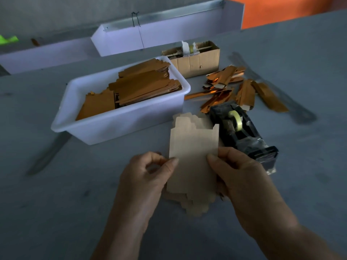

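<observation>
As left hand (144, 177) pinches card (193, 147), right hand (242, 177) mirrors

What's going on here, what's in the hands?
A person holds a flat brown cardboard sheet with both hands: the left hand pinches its left edge, the right hand its right edge. It sits over a small stack of similar sheets on the grey table. A black tape dispenser stands just right of it, a white tub of flat orange pieces behind, with loose shiny orange strips and a small cardboard box further back.
</observation>
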Demonstrator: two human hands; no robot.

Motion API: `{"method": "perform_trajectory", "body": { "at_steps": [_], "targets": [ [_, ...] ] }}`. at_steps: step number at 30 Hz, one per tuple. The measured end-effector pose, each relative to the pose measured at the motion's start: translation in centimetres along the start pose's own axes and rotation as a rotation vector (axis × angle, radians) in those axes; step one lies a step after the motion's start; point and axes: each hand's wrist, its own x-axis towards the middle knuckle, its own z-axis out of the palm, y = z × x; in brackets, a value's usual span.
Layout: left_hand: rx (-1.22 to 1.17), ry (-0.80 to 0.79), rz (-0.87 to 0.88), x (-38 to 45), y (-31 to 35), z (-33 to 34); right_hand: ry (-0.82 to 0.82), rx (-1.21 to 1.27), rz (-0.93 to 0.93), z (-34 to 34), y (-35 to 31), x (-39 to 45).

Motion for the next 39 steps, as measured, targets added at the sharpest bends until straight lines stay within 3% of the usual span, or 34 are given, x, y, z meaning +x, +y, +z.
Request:
{"method": "perform_trajectory", "body": {
  "at_steps": [2, 5, 7, 10, 12, 22, 27, 32, 39],
  "targets": [
    [0.220, 0.147, 0.162, -0.4, 0.4, 0.1, 0.081, -0.173, -0.134, 0.1, 0.1, -0.2],
    [0.157, 0.236, 0.226, -0.7, 0.7, 0.0, 0.135, -0.321, -0.273, 0.2, 0.2, -0.5],
    [-0.002, 0.148, 0.117, -0.6, 0.8, -0.2, 0.142, -0.306, -0.305, 0.4, 0.5, -0.5],
    [-0.249, -0.215, -0.099, -0.3, 1.2, -0.3, 0.100, -0.175, -0.258, 0.5, 0.8, -0.2],
    [-0.269, -0.318, -0.148, 0.1, 1.2, -0.2, 0.036, -0.133, -0.225, 0.6, 0.8, -0.2],
    [-0.270, -0.326, -0.157, 0.5, 2.3, 0.6, -0.023, -0.129, -0.245, 0.2, 0.6, 0.0],
    [-0.339, -0.256, -0.159, 0.5, 2.3, 1.4, -0.070, -0.112, -0.239, 0.2, 0.3, -0.3],
    [-0.418, -0.249, -0.181, 0.2, 2.3, 1.8, 0.032, -0.169, -0.258, 0.4, 0.7, -0.4],
    [-0.409, -0.231, -0.188, 0.1, 2.1, 1.8, 0.039, -0.227, -0.262, 0.1, 0.6, -0.7]
  ]
}}
